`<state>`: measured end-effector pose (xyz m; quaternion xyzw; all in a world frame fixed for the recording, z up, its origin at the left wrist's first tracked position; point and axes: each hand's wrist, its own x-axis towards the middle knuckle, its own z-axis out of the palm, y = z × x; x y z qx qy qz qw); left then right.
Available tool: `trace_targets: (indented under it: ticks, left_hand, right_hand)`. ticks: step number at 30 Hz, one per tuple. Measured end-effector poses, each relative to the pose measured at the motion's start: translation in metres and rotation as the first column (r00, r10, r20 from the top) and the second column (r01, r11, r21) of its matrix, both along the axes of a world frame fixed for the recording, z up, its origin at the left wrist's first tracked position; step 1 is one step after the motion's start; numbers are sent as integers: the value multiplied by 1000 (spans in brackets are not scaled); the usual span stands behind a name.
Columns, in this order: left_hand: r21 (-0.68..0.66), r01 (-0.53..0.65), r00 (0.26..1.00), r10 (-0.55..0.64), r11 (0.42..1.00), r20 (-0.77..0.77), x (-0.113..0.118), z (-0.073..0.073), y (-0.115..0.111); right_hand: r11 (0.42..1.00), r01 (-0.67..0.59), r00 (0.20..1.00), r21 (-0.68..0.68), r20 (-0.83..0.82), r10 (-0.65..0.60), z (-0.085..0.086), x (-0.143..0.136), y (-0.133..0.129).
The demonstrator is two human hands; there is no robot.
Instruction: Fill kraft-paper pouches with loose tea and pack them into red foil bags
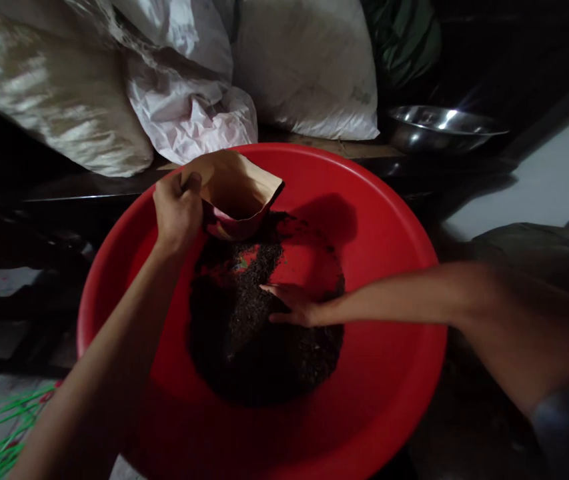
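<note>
Spread low over the dark loose flakes (pixel 264 353), the right hand (pixel 294 307) reaches in from the side, its thumb and fingers apart and its fingertips at the heap. Farther off, the left hand (pixel 180 208) pinches the rim of an open paper bag, tan inside and reddish outside (pixel 237 227), between thumb and fingers. The bag tilts inside the wide round red plastic tub (pixel 389 373), above the far part of the flakes, its mouth turned up toward the camera. Beyond the tub's far rim stand bulging whitish sacks (pixel 309 73), with a shiny round steel basin (pixel 441 130) to their right.
</note>
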<state>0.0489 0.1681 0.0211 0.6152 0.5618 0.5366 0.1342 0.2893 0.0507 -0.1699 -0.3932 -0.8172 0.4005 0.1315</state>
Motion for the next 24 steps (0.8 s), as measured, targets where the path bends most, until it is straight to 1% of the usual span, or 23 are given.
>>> trace_targets:
  ticks: [2,3,5,6,8,10,12,14,16,19,21,24]
  left_hand:
    - [76,21,995,-28,997,97,0,-11,-3]
    - [108,43,991,-56,993,122,0,-16,-6]
    - [128,77,984,-96,989,149,-1,-22,-14]
    - [116,85,982,-103,990,158,-2,-22,-18]
    - [48,95,980,-102,994,172,-4,-17,-27]
    - [-38,103,982,-95,994,164,-4,-6,-34]
    - [-100,135,987,-125,986,103,-4,6,-40]
    - [-121,189,982,-190,975,-2,-4,16,-47]
    - [-149,220,967,-236,964,-98,-5,21,-55]
    - [-194,167,951,-210,967,-229,-12,22,-69]
    - [-192,137,929,-193,972,-315,-16,21,-76]
    - [-179,134,906,-194,975,-376,-17,18,-80]
  right_hand:
    - [998,39,999,-44,-26,-41,3,-3,-9]
    - [996,69,997,-63,-32,-71,5,-6,-14]
    - [988,129,991,-88,-29,-132,11,-13,-21]
    - [984,152,988,-92,-26,-155,13,-18,-23]
    - [982,167,985,-89,-19,-169,19,-25,-21]
    - [985,146,989,-96,-7,-148,25,-32,-13]
    - [990,103,994,-100,42,-99,34,-36,-1]
    - [995,59,992,-78,112,-50,46,-39,11]
    - [998,11,989,-61,146,-2,63,-41,17]
    - [992,-73,993,-100,81,81,98,-40,16]
    - [990,-117,993,-83,-14,116,128,-35,10]
    - [988,-148,969,42,-194,153,180,-23,4]
